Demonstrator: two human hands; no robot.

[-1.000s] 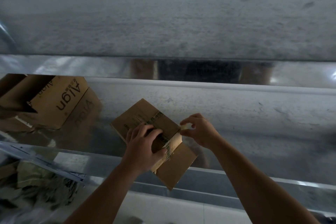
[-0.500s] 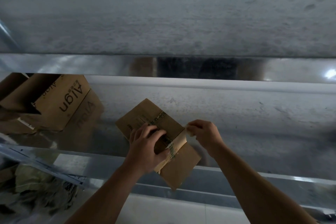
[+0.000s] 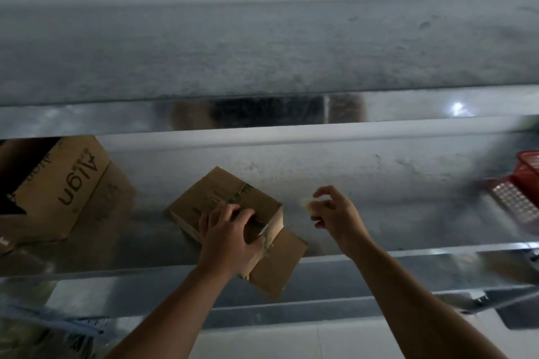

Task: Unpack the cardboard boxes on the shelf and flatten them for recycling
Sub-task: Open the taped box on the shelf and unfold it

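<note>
Far left, big box (image 3: pixel 58 192): cut by frame edge. Far right, red basket (image 3: pixel 522 186): cut off, motion-blurred. Mid-shelf, left hand (image 3: pixel 230 239) grips small box (image 3: pixel 221 195), hiding its near top; print on tape (image 3: pixel 242 194) unreadable. Pinched in right hand (image 3: pixel 339 214), pale scrap (image 3: pixel 307 204): too blurred to identify.

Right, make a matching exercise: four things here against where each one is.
1 small brown cardboard box
2 large brown cardboard box printed Align
3 red plastic basket
4 pale scrap of tape

a right edge of the grey metal shelf
b pinched by the right hand
c under the left hand
d left end of the shelf

Pairs: 1-c, 2-d, 3-a, 4-b.
</note>
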